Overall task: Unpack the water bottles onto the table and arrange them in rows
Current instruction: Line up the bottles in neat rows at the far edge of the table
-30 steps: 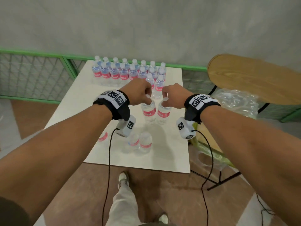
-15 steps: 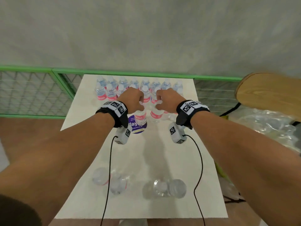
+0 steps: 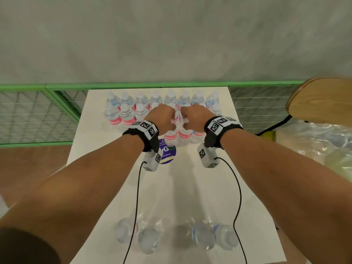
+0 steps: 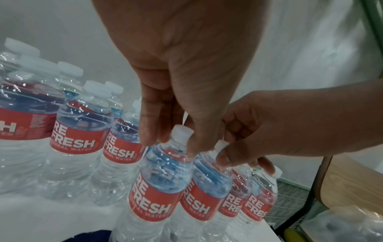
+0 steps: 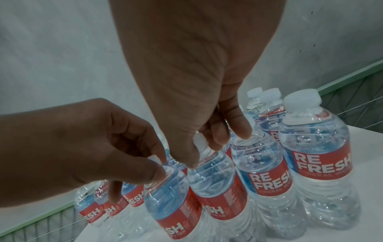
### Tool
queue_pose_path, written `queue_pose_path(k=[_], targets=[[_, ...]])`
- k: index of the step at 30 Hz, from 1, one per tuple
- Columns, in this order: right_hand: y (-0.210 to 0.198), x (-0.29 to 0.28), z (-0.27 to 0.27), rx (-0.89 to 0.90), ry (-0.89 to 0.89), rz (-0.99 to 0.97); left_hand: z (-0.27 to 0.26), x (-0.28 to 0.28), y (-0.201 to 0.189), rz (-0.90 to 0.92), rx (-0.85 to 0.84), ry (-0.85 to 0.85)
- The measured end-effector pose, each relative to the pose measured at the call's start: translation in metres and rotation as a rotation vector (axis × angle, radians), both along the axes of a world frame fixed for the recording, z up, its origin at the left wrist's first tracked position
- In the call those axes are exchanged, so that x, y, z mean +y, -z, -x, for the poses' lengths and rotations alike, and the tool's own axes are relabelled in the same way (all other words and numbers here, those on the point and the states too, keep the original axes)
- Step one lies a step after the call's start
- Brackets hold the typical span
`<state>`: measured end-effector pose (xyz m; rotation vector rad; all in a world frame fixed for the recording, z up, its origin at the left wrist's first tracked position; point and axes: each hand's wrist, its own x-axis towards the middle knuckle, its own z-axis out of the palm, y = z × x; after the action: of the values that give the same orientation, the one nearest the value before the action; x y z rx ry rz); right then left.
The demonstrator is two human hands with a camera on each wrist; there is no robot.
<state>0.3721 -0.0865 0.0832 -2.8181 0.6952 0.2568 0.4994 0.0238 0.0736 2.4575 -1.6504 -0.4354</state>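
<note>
Bottles are what we are gripping: our left hand (image 4: 182, 68) is pinching the white cap of one water bottle (image 4: 157, 193) between thumb and curled fingers, and our right hand (image 5: 199, 68) is pinching the cap of its neighbour (image 5: 215, 185) the same way. Both bottles are sitting near the far middle of the white table (image 3: 190, 187), touching each other, their long axes close to upright with caps pointing up; in the wrist views they are leaning slightly. Each is showing clear ribbed plastic, a red label reading REFRESH in white, and a bluish tint at the shoulder.

Crowding us just beyond the knuckles are the standing rows of bottles (image 3: 162, 100), so our fingers are working right against their caps. More upright bottles are standing just beside the right-hand one (image 5: 317, 160). A round purple sticker (image 3: 167, 152) is lying on the table beneath our left wrist. Near the table's close edge, four loose bottles (image 3: 177, 235) are waiting, blurred. Behind the table a green mesh fence (image 3: 38, 113) is running along a grey wall; to our right a wooden chair seat (image 3: 322, 100) and crumpled clear plastic wrap (image 3: 314, 138) are sitting.
</note>
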Motion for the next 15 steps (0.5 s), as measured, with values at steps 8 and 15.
queue_pose_path(k=[8, 15], targets=[[0.009, -0.006, -0.006, -0.002, -0.01, 0.025, -0.003, -0.008, 0.01, 0.023, -0.022, -0.012], [0.011, -0.011, -0.007, 0.001, 0.009, 0.036, -0.004, -0.013, 0.013, 0.052, -0.053, -0.01]])
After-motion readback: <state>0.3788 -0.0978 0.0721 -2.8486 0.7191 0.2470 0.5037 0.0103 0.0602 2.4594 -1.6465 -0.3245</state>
